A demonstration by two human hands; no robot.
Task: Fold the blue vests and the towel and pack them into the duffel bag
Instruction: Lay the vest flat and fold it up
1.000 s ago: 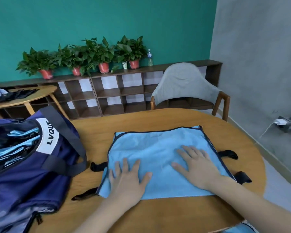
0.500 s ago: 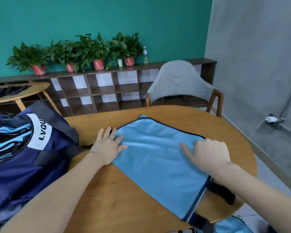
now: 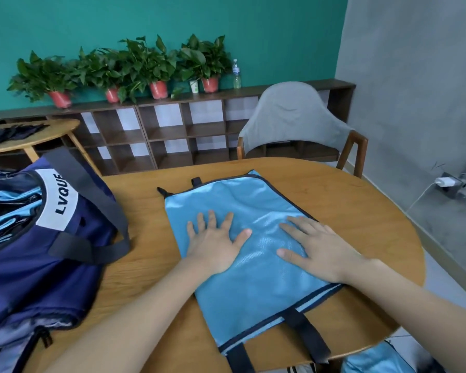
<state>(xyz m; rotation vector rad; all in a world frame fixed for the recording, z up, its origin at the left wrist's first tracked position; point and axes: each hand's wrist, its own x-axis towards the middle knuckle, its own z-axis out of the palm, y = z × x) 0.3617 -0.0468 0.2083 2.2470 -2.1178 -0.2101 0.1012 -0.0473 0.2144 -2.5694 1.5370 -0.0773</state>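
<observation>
A: Left edge of the tabletop [image 3: 361, 211]?
B: Navy duffel bag [image 3: 38, 265], mouth agape, light-blue fabric showing inside.
A: Centre?
B: Blue vest [image 3: 253, 286] lies flat, diagonal, black straps overhanging the near edge. Left hand [image 3: 213, 246] rests on it, fingers spread straight. Right hand [image 3: 320, 251] likewise flat, fingers extended, nothing grasped.

Past my hands, across the wooden counter [image 3: 347, 211], a grey-backed chair [image 3: 293, 119] stands. Behind it runs a low dark shelf unit [image 3: 172, 135] topped with potted plants [image 3: 135, 65] and a water bottle [image 3: 236, 75]. Far to my left is a small round table [image 3: 38, 135]; to my right, a white charger [image 3: 445, 181] in the wall.
</observation>
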